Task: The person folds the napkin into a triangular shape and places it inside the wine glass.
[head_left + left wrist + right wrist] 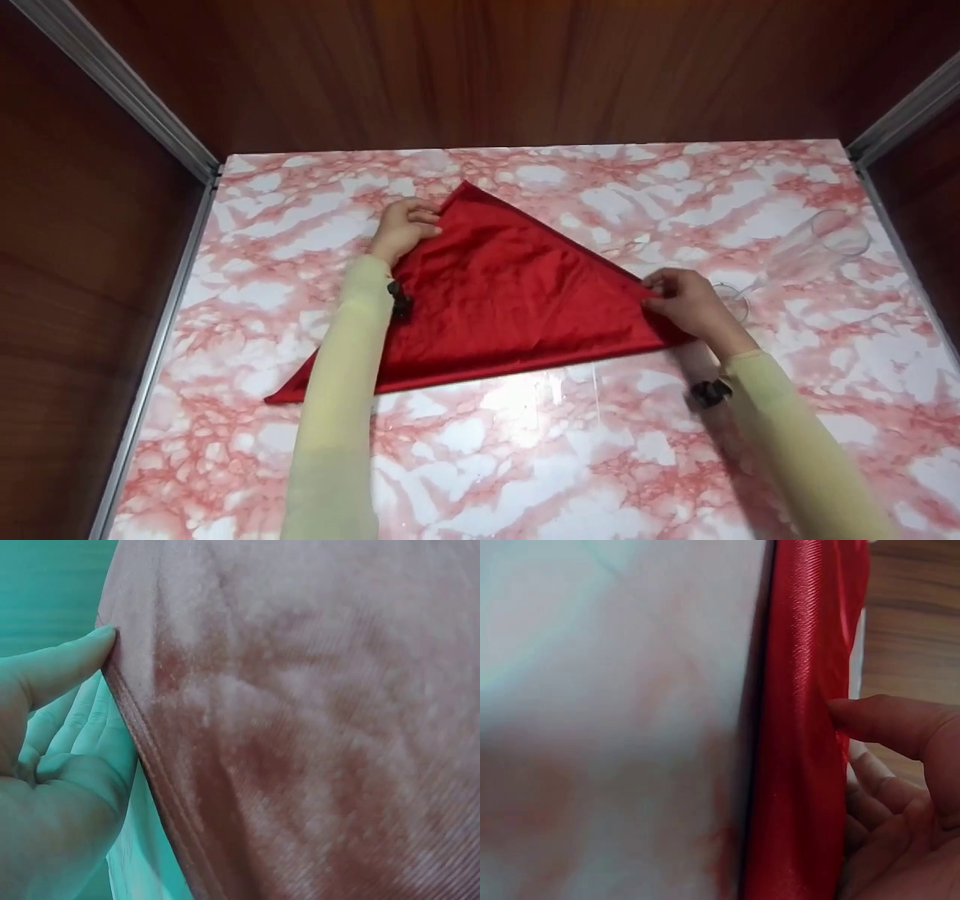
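Observation:
A shiny red cloth [510, 285] lies in a triangle, one corner toward the back and a long fold along the front. My left hand [405, 229] pinches its left edge a little below the back corner. In the left wrist view, the thumb [79, 660] lies on top of the cloth [285, 735], with the other fingers behind the edge. My right hand [686, 300] pinches the edge near the right corner. The right wrist view shows that thumb [889, 720] against the red fabric [799, 727], fingers underneath.
A clear stemmed glass [814, 244] lies on its side at the right, its round foot [733, 301] just beyond my right hand. The pink and white marbled tabletop [487, 450] has dark wooden panels [525, 75] behind and at both sides.

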A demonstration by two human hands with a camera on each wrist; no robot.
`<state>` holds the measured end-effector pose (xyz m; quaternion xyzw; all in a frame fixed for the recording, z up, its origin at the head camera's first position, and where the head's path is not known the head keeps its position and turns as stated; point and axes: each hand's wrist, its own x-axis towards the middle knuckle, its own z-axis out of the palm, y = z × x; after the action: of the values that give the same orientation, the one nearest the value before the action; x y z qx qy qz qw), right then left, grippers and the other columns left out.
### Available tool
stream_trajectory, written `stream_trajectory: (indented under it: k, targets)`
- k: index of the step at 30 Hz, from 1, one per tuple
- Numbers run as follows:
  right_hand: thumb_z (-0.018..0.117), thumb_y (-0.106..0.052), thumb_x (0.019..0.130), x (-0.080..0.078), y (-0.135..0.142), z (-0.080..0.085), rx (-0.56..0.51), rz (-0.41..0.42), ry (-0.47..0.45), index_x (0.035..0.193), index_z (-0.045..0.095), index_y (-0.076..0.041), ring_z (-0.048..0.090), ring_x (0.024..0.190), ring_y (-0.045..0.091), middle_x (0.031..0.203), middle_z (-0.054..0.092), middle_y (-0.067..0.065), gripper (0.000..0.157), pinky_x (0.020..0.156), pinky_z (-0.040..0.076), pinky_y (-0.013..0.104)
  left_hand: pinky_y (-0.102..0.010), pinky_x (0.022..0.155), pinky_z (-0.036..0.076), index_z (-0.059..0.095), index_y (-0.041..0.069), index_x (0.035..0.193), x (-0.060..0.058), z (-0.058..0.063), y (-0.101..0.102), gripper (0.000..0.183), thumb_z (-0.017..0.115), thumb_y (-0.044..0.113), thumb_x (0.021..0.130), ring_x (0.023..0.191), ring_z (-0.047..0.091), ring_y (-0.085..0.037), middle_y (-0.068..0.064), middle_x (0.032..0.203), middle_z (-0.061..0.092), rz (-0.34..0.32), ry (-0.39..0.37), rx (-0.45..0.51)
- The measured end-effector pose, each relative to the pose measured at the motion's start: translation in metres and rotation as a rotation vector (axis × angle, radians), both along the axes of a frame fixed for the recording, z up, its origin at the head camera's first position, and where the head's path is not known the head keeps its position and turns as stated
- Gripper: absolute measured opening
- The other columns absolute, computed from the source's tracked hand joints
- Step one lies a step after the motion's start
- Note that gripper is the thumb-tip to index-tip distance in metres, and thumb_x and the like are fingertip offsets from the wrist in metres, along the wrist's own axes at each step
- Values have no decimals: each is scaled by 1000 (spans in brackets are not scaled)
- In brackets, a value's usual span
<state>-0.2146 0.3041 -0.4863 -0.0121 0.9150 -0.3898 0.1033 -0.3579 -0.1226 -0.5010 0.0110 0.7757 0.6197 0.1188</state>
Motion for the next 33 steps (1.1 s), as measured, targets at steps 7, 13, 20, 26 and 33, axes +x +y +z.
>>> stream_trajectory:
  k: [7,13,20,26,33]
  targets:
    - [72,-6,84,29,19,0,4,24,-14,104,67,1,57,80,13,87,66,10,22,71,42,20,-25,80,49,61,-8,117,19,-2,14,38,70,-9,80,101,62,-29,-26,105,65,-69,21,10]
    - [72,-8,84,32,22,3,-33,43,-45,105,66,2,58,77,8,87,67,11,24,68,42,17,-23,73,50,61,-11,113,44,5,2,36,70,-12,78,95,64,-30,-28,99,65,-73,26,-16]
    - [70,-9,86,14,12,10,-27,63,-80,104,66,3,56,79,13,88,65,11,22,69,43,21,-26,73,53,56,-14,115,71,15,-22,38,68,-15,78,86,64,-24,-32,102,62,-99,-70,0]
    - [70,-4,84,-13,-14,10,-100,99,-114,106,65,5,56,76,11,86,64,11,24,66,44,20,-26,71,54,57,-13,114,93,11,-45,38,68,-15,78,84,64,-21,-27,97,64,-89,-115,-14]
    - [70,1,83,-36,-35,9,-176,103,-117,108,63,8,54,78,11,87,62,11,27,66,44,19,-25,69,53,59,-11,114,124,13,-66,37,66,-16,78,85,64,-24,-25,94,64,-100,-136,-85]
